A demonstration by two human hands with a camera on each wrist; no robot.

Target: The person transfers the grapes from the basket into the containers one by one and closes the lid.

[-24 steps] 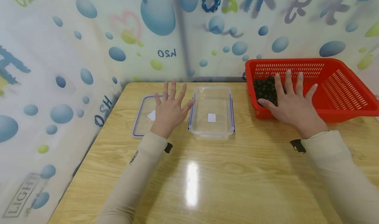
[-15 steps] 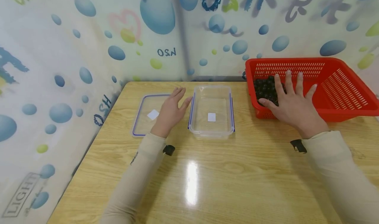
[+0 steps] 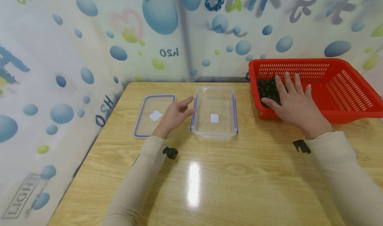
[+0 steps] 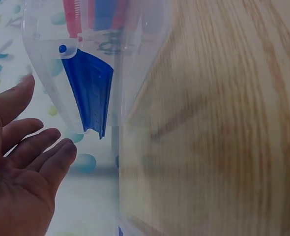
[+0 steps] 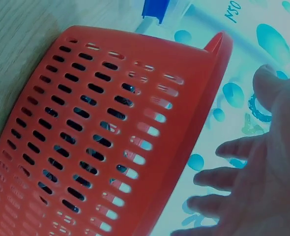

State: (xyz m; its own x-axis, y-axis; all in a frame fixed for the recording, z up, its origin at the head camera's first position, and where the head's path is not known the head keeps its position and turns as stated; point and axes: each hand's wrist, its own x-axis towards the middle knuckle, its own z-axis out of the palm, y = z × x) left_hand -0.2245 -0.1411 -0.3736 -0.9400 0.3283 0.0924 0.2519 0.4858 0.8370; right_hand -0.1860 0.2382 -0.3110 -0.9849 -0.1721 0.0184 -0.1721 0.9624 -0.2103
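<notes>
In the head view my left hand (image 3: pixel 175 114) hovers just left of a clear plastic food container (image 3: pixel 206 101), its thumb and fingers apart. The left wrist view shows the hand beside the container's blue side latch (image 4: pixel 91 93), which hangs unfastened. Over the front left part of a red perforated basket (image 3: pixel 353 114) my right hand (image 3: pixel 296 108) is held with fingers spread and nothing in its grasp. Below and left of it, a heap of small dark round pieces (image 3: pixel 266 88), like dark grapes, fills the basket's left end, partly hidden by the hand.
A clear lid (image 3: pixel 166 101) with a blue seal lies left of the container, partly covered by the left hand. Everything stands on a wooden table (image 3: pixel 239 176) against a wall (image 3: pixel 98 43) covered with a bubble print.
My left hand has turned from flat and spread to sideways, fingers bending and bunching toward the container's left edge. My right hand's fingers have drawn slightly closer together and shifted left.
</notes>
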